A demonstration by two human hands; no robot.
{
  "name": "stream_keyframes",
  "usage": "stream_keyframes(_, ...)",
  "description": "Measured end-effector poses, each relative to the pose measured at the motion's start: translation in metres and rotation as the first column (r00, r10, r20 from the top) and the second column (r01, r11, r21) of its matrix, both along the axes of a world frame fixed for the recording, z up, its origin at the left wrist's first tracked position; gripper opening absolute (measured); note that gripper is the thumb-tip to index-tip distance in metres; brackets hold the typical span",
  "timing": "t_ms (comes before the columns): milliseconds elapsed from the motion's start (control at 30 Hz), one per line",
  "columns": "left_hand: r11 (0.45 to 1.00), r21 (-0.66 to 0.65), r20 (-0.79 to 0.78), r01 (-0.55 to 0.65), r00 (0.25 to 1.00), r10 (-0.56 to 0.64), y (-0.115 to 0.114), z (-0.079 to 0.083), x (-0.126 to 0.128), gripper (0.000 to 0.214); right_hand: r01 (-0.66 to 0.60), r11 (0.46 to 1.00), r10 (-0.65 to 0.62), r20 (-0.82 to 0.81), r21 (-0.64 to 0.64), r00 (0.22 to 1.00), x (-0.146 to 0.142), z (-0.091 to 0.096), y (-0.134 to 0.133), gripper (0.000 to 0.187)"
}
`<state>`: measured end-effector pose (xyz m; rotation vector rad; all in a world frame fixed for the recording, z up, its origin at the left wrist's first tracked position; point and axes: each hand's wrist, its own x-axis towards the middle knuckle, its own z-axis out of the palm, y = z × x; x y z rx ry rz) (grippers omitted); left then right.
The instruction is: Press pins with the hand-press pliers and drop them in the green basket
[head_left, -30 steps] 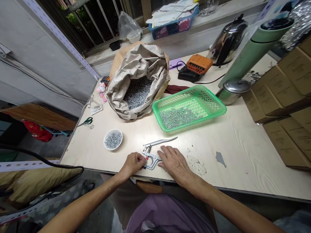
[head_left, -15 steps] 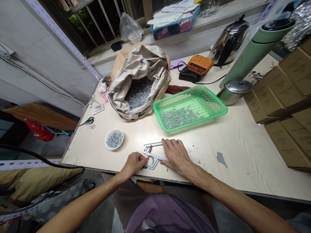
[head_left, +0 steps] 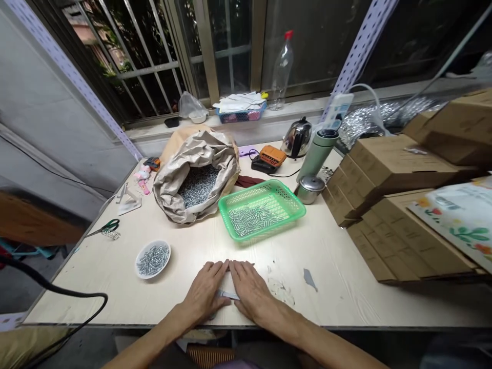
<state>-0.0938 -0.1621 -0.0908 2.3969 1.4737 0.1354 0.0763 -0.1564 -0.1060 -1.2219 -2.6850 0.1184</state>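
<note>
Both hands lay flat, palms down, side by side at the near edge of the bench [head_left: 346,287]. The left hand [head_left: 205,291] and right hand [head_left: 249,289] pressed over the metal tool [head_left: 227,294], fingers spread loose, gripping nothing. Only a sliver showed between them, so its direction couldn't be told. Farther back sat the green basket [head_left: 295,207] and paper sack [head_left: 172,179].

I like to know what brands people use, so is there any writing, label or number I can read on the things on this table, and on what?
None can be read.
Orange and black device: pale marks on top, too small.
Cardboard boxes: faint print and a small label, blurred.
Printed sheet: flowers and blurred marks.
White strip by the window: too small.
</note>
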Motion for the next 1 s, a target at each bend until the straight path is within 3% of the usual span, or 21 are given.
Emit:
stream_keyframes(100, 0.999, -0.046, -0.069, 0.027, 0.997, -0.030, 0.004, 0.006, 0.002, 0.062, 0.088, 0.996, -0.088, 0.044, -0.001, 0.995, 0.003, -0.002, -0.002, 0.066)
stream_keyframes(300, 0.997, -0.064, -0.111, -0.030, 0.994, 0.023, -0.002, 0.014, 0.008, 0.026, 0.076, 0.993, -0.072, 0.051, -0.085, 0.996, 0.000, 0.007, 0.002, 0.017)
stream_keyframes(433, 0.995, -0.068, -0.108, -0.078, 0.992, 0.071, 0.000, 0.015, 0.011, 0.011, 0.026, 0.991, -0.018, 0.063, -0.131, 0.998, 0.000, 0.012, 0.006, 0.014)
stream_keyframes(633, 0.991, -0.094, -0.076, -0.100, 0.993, 0.093, 0.002, 0.016, 0.009, 0.013, 0.002, 0.989, 0.009, 0.076, -0.150, 0.997, -0.001, 0.012, 0.010, 0.015)
stream_keyframes(767, 0.994, -0.050, 0.109, -0.102, 0.988, 0.106, -0.003, 0.017, -0.008, 0.055, 0.011, 0.999, -0.010, 0.023, -0.038, 1.000, -0.001, 0.007, 0.005, 0.034)
stream_keyframes(833, 0.983, -0.010, 0.222, -0.184, 0.958, 0.181, -0.007, 0.020, -0.022, 0.056, -0.012, 0.998, 0.014, -0.019, 0.069, 1.000, -0.001, 0.005, 0.002, 0.028)
stream_keyframes(900, 0.949, 0.015, 0.297, -0.316, 0.907, 0.297, -0.012, 0.025, -0.036, 0.041, -0.047, 0.991, 0.051, -0.024, 0.123, 0.998, -0.002, 0.004, 0.000, 0.011)
stream_keyframes(1000, 0.887, 0.001, 0.311, -0.462, 0.843, 0.439, -0.020, 0.030, -0.056, 0.028, -0.086, 0.995, 0.086, -0.007, 0.055, 0.996, -0.001, 0.006, -0.005, 0.011)
